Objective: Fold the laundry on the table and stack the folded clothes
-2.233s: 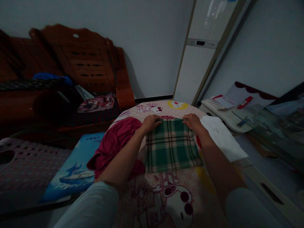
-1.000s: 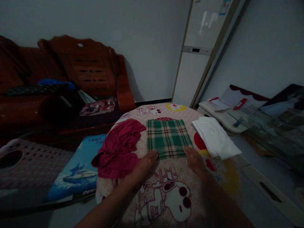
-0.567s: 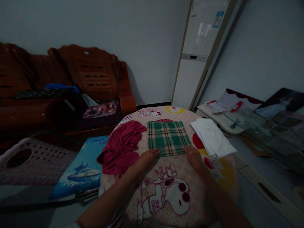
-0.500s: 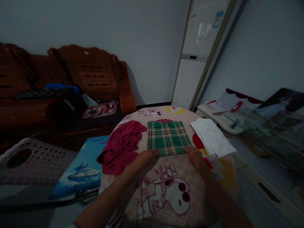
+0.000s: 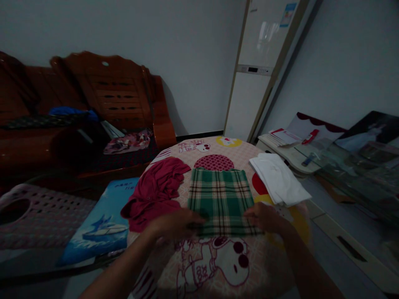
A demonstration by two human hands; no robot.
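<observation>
Left hand (image 5: 179,224) at the near left corner of the green plaid cloth (image 5: 218,199), fingers blurred; whether they grip or only touch it cannot be told. Right hand (image 5: 268,218) at the cloth's right edge, near the near corner, fingers drawn close together; a firm hold cannot be confirmed. Both forearms are cut off by the lower border.

The plaid cloth lies flat on a round table under a pink patterned tablecloth (image 5: 224,261). Left of the plaid cloth, a crumpled maroon garment (image 5: 158,191); right of it, a folded white cloth (image 5: 280,178). Farther left, a blue printed bag (image 5: 106,220) and a perforated pink basket (image 5: 46,220), the latter cut off. Beyond it to the left, a carved wooden bench (image 5: 115,91), its seat partly lost in shadow; beyond it to the right, a tall white unit (image 5: 252,95), its top cut off.

The plaid cloth's side edges run away from the person, its far edge toward the wall; it appears nearly square, without a clear long axis.
</observation>
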